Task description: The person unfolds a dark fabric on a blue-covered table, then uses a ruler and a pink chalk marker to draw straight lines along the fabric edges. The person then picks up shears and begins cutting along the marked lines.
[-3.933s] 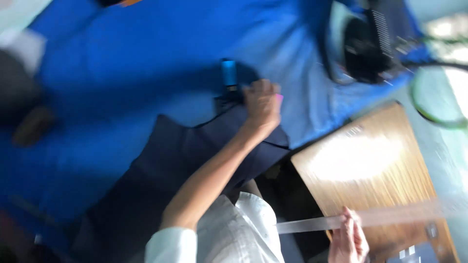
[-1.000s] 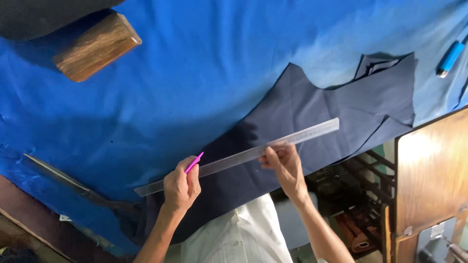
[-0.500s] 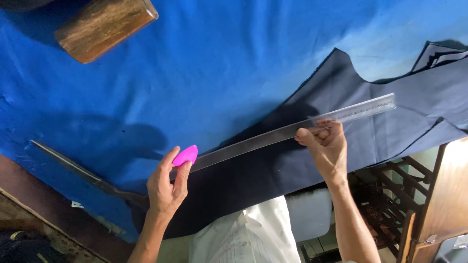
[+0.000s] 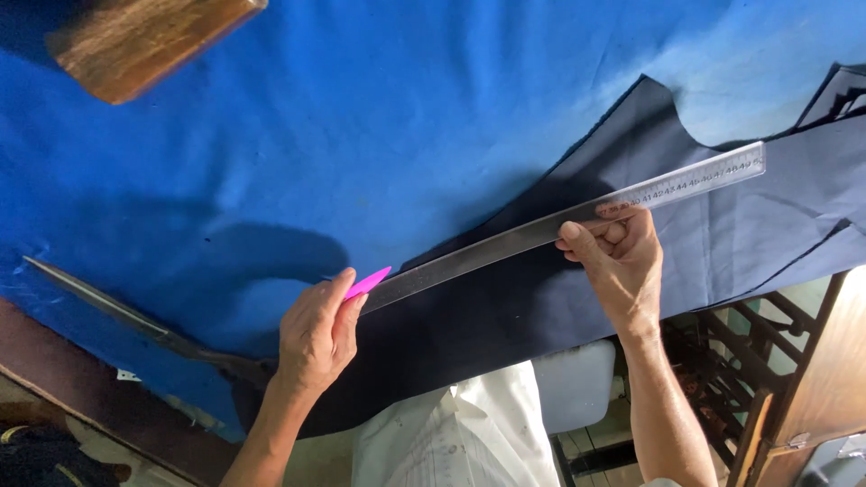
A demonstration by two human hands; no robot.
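A long clear ruler (image 4: 559, 225) lies slanted along the upper edge of a dark navy cut fabric piece (image 4: 541, 307) on a blue cloth-covered table (image 4: 379, 117). My right hand (image 4: 613, 257) presses on the ruler near its middle. My left hand (image 4: 316, 329) pinches a pink tailor's chalk (image 4: 368, 282) whose tip sits at the ruler's lower left end.
A wooden block (image 4: 149, 45) rests at the top left. Long scissors (image 4: 135, 316) lie on the blue cloth near the table's lower left edge. At the right stand a metal stand (image 4: 740, 379) and a brown wooden panel (image 4: 825, 388).
The view has moved closer and shifted right. My left hand has brought the pink chalk up against the ruler's left end. My right hand stays pressed on the ruler.
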